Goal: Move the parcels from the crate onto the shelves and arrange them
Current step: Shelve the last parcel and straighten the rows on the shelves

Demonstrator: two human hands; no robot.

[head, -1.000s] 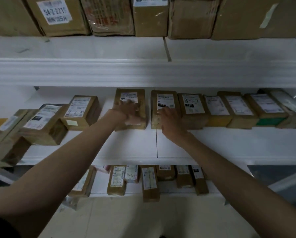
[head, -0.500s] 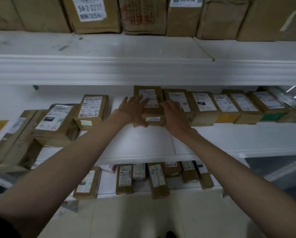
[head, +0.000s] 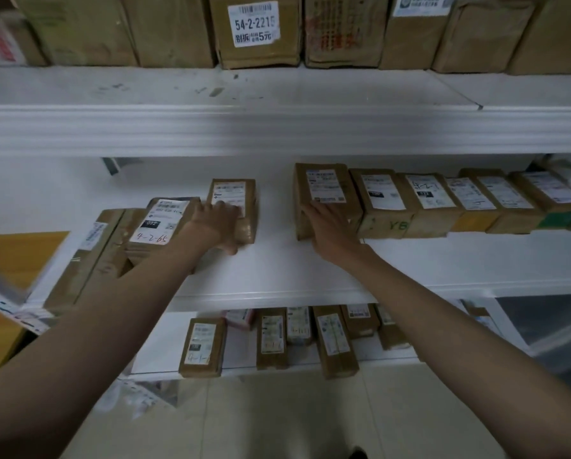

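On the middle white shelf (head: pixel 277 270) lies a small brown parcel (head: pixel 236 193) with a white label. My left hand (head: pixel 216 223) lies over its near end, fingers on top and thumb curled round the front edge. To the right, across a gap, a row of several labelled brown parcels (head: pixel 443 200) runs to the right edge. My right hand (head: pixel 330 226) rests with straight fingers on the near top of the row's leftmost parcel (head: pixel 324 183). No crate is in view.
A parcel marked 4-2-59 in red (head: pixel 165 213) sits just left of my left hand, with tilted boxes (head: pixel 89 260) and a yellow parcel (head: pixel 12 253) beyond. Large cartons (head: pixel 254 31) fill the upper shelf. Several small parcels (head: pixel 271 339) lie on the lower shelf.
Both hands had pushed one parcel right against the row. My left hand has since moved left onto the neighbouring parcel, while my right hand stays on the row's end parcel. The view swung left.
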